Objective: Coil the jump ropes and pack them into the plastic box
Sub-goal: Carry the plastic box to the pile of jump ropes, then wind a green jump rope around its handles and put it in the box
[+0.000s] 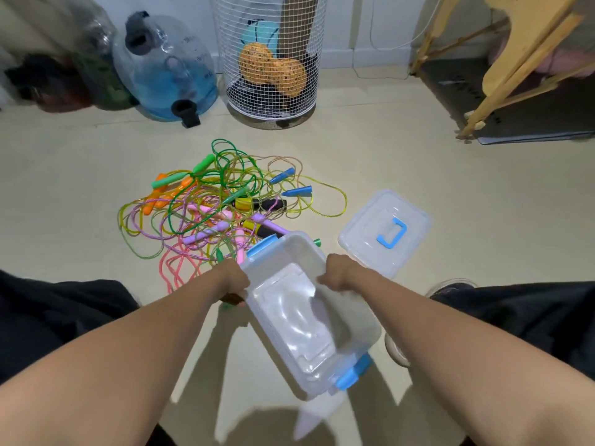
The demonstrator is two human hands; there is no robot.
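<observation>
A pale cream floor (402, 162) runs back to a white wall. With the plastic box (309, 317) as landmark: the left hand (236, 281) grips its left long rim, fingers curled under the edge; the right hand (335, 278) grips the opposite rim, so both hands hold the open, see-through box, which looks lifted just off the floor and tilted. Blue latches sit at its far and near ends. Just beyond the box and to its left, the jump ropes (212, 207) lie in a loose tangle, their nearest strands reaching under the box's far corner. To the right of the box, close by, its lid (363, 233) lies flat, blue handle up. Farther back, a blue water jug (167, 66) shows printed marks too blurred to read, then a white wire basket (270, 59), then wooden legs (515, 69) far right. Open floor surrounds the tangle.
</observation>
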